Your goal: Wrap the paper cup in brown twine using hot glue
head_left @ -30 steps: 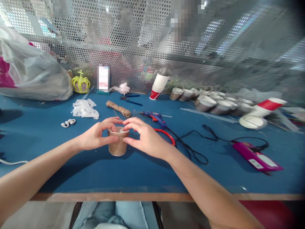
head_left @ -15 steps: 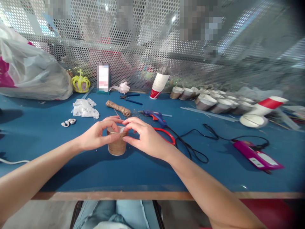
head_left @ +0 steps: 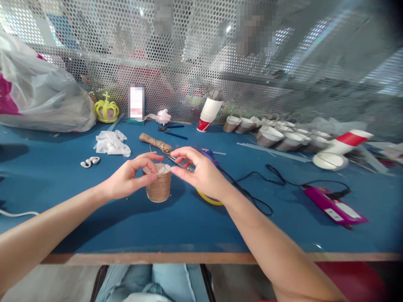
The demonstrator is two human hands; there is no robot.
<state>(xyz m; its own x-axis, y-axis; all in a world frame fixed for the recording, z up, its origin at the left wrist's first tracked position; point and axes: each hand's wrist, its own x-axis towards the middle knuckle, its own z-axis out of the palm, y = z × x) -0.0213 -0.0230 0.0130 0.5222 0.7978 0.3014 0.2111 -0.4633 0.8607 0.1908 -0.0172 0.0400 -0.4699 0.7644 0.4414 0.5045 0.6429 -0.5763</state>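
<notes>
A paper cup wrapped in brown twine (head_left: 159,188) stands on the blue table in front of me, white inside. My left hand (head_left: 134,176) grips its left rim, thumb on the outer wall and a finger over the opening. My right hand (head_left: 201,172) is at the cup's right rim, thumb and fingers apart; whether the thumb tip touches the rim I cannot tell. Below the right hand lie scissors with a yellow handle loop (head_left: 210,199), partly hidden. Behind the cup are a twine hank (head_left: 154,142) and a partly covered blue glue gun (head_left: 206,154).
Pliers (head_left: 173,132), a phone (head_left: 136,104), stacked paper cups (head_left: 210,112) and several twine-wrapped cups (head_left: 270,136) stand or lie along the back. A black cord runs to a purple power strip (head_left: 335,204) on the right. Crumpled white plastic (head_left: 111,142) and a large bag (head_left: 47,92) lie left.
My right hand has drawn back slightly to the right from the cup, its fingers spreading. The cup has shifted a little right in my left hand. The scissors' blades and yellow loop now show.
</notes>
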